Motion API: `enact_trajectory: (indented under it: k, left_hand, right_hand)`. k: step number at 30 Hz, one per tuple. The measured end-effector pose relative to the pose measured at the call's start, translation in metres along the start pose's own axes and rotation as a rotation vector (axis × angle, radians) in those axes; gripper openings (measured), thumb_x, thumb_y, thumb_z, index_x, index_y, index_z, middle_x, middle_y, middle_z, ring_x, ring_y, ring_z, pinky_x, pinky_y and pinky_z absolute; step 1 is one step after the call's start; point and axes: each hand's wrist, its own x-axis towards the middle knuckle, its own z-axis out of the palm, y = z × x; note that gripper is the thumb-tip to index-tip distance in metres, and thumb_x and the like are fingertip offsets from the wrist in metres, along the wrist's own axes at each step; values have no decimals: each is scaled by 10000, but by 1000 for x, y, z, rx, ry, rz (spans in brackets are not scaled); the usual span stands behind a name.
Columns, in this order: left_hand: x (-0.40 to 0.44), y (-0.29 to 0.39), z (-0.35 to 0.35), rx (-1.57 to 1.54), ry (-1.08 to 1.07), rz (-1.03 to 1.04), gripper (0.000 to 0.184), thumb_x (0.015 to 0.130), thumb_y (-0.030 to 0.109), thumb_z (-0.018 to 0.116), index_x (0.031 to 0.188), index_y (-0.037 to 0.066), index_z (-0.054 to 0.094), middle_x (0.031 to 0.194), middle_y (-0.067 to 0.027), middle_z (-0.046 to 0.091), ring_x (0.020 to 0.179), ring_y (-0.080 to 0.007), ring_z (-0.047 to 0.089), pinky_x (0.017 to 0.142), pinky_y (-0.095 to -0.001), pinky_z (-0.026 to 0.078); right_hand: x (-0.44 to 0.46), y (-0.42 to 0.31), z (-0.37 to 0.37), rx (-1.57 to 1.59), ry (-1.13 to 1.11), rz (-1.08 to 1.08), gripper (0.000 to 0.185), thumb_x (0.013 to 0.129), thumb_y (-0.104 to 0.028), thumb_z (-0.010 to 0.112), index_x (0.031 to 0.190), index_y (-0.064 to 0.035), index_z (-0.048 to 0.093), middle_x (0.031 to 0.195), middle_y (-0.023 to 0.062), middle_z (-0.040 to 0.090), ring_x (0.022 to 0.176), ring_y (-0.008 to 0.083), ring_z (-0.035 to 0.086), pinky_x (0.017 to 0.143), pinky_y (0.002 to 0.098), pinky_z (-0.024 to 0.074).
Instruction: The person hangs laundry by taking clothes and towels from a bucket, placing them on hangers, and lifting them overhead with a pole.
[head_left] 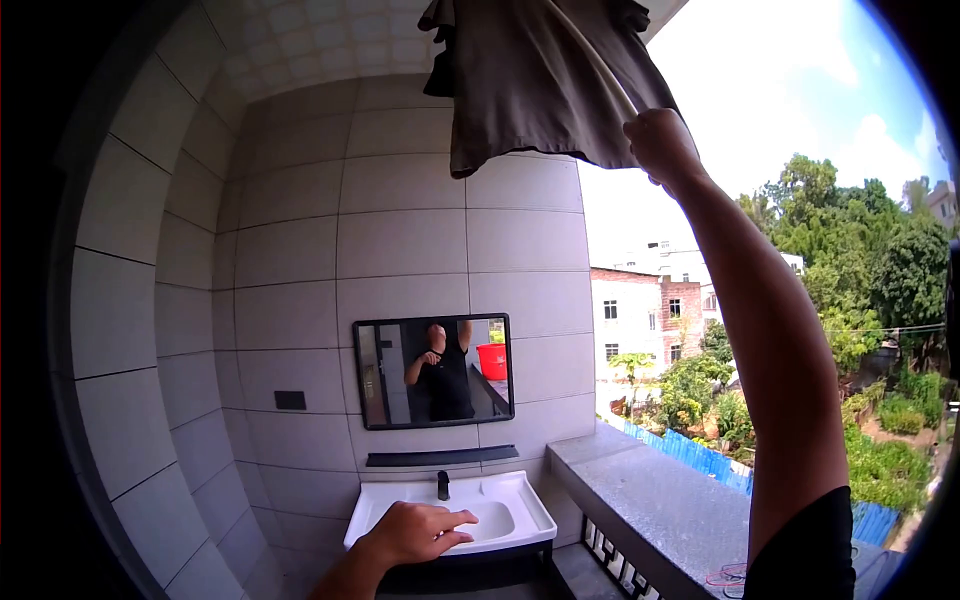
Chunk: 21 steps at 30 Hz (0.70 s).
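Note:
A dark brown garment (545,90) hangs overhead at the top of the view, its lower hem loose and slightly wavy. My right hand (664,146) is raised high and closed on the garment's lower right edge, where the cloth is drawn into a taut fold. Whatever holds the garment up lies outside the frame. Low in the view, my left hand (418,530) hovers in front of the white washbasin (370,497). Its thumb and index finger are stretched out with a gap between them, and nothing shows in it.
A black-framed mirror (433,372) hangs on the tiled wall above a dark narrow shelf (440,456) and a black tap (443,486). A grey stone ledge (650,490) runs along the right, with thin cords (727,575) near its close end. Beyond are trees and buildings.

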Motion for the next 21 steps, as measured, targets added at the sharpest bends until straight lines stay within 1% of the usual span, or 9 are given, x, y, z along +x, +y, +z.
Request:
enact_trajectory:
  k: [1,4,7,9,13,14,17,19,21]
  left_hand:
    - [1,0,2,-7,-8,-5,257,920,310,787,1143,184,811,910,-63,804,705,-198,748,627,-268,571]
    - [9,-2,12,-41,-39,-11,266,920,323,783,1158,207,806,936,-58,804,707,-196,742,641,-265,572]
    - [15,-7,26,-107,-68,-22,281,911,328,791,1173,228,799,979,-49,803,732,-197,743,672,-272,581]
    - [21,-8,39,-180,-74,-27,293,902,326,800,1181,239,796,1009,-44,802,754,-199,746,692,-279,588]
    - [36,1,69,-278,-251,-132,355,926,399,758,1236,227,763,1067,-67,787,830,-217,743,782,-299,572]
    - [34,0,88,-397,-150,-89,348,907,349,784,1228,217,766,914,-55,780,725,-198,692,737,-308,554]
    - [30,10,137,-538,-306,-153,356,920,300,766,1252,176,740,890,-44,759,757,-197,690,744,-302,543]
    - [26,22,177,-606,-428,-146,366,934,266,741,1281,154,713,887,-42,743,762,-197,684,743,-302,540]
    - [19,46,221,-673,-506,-87,362,942,252,734,1289,150,707,912,-46,741,778,-199,687,746,-303,539]
  right_hand:
    - [-5,-1,11,129,9,44,157,945,-85,699,1036,24,767,805,120,735,713,228,759,617,328,631]
    - [-22,-4,22,167,-22,24,168,958,-90,690,1064,15,767,806,100,734,688,219,752,578,313,622]
    - [-83,-48,-56,1078,-92,578,274,1033,-172,599,1129,67,690,774,102,666,500,135,588,400,276,455]
    - [-118,-54,-53,1200,-38,612,284,1041,-174,580,1152,77,649,766,83,631,461,95,504,369,268,392]
    - [-221,-59,-55,1468,-11,661,291,1067,-175,545,1250,50,571,692,12,539,420,69,442,340,248,354]
    - [-256,-59,-53,1514,-16,658,292,1076,-179,534,1268,40,554,685,3,522,417,66,426,344,243,350]
    - [-391,-68,-40,1590,-23,806,238,1094,-185,514,1243,-1,538,660,-13,485,410,56,383,360,237,347]
    - [-512,-87,-19,1357,-60,967,198,1097,-212,519,1171,-29,536,622,-16,472,416,58,440,364,226,362]
    - [-614,-116,-27,1336,-298,1304,186,1080,-223,563,998,-57,541,624,-18,496,420,70,462,372,236,382]
